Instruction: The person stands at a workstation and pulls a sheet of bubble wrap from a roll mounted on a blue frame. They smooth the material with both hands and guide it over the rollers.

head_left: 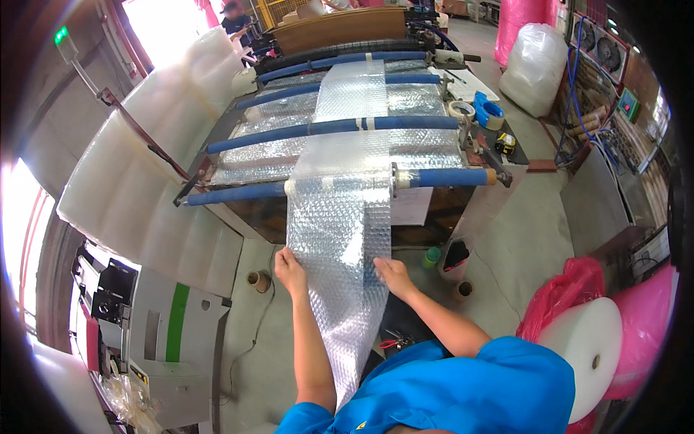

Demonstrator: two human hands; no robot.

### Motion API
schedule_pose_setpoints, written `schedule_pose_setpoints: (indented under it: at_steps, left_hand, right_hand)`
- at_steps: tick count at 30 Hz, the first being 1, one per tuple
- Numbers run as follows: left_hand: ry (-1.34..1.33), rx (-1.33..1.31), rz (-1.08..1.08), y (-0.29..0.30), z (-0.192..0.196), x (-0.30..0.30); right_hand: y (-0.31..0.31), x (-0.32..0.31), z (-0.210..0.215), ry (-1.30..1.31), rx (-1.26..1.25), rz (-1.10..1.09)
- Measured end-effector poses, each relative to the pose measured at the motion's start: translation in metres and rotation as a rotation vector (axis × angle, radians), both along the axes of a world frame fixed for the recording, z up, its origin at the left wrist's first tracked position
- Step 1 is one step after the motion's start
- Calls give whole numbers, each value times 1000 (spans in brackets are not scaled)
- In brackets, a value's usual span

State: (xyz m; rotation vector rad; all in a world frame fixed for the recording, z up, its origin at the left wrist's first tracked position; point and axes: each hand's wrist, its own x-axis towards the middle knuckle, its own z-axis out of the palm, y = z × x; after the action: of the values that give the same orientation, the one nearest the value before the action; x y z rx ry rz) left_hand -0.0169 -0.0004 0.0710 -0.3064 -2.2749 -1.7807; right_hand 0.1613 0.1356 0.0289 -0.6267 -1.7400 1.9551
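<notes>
A long strip of clear bubble wrap [336, 231] comes over the nearest blue roller [238, 195] and hangs down toward my body, narrowing and folding as it drops. My left hand [290, 273] is closed on its left edge. Opposite, a little below the roller, my right hand [395, 279] grips the right edge with fingers and thumb. Between the two hands the sheet is stretched fairly flat. Its lower end disappears behind my blue shirt. Wider silvery bubble sheet [426, 148] lies under the rollers farther back.
On the machine's right side sit a tape roll [460, 111], a blue tape dispenser [489, 114] and a tape measure [505, 143]. A grey-and-green cabinet [191, 318] stands at left. White foam [585, 354] and pink rolls fill the lower right. A cable [254, 333] crosses the floor.
</notes>
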Motion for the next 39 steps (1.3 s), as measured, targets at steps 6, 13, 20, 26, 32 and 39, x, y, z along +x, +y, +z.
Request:
schedule_pose_setpoints:
  at_steps: [6, 13, 20, 26, 32, 39]
  left_hand:
    - [-122, 94, -77, -10, 23, 6]
    - [-247, 392, -286, -12, 77, -5]
    - [10, -412, 47, 5, -41, -23]
    - [-8, -392, 68, 33, -43, -18]
    - [76, -300, 87, 66, 3, -45]
    - [-59, -200, -53, 67, 44, -29]
  right_hand:
    - [-16, 14, 22, 42, -18, -6]
    - [-21, 19, 84, 38, 84, 2]
    - [2, 3, -8, -177, 216, -30]
    - [20, -9, -33, -81, 245, -115]
    - [63, -41, 9, 43, 139, -84]
    - [77, -47, 34, 17, 5, -72]
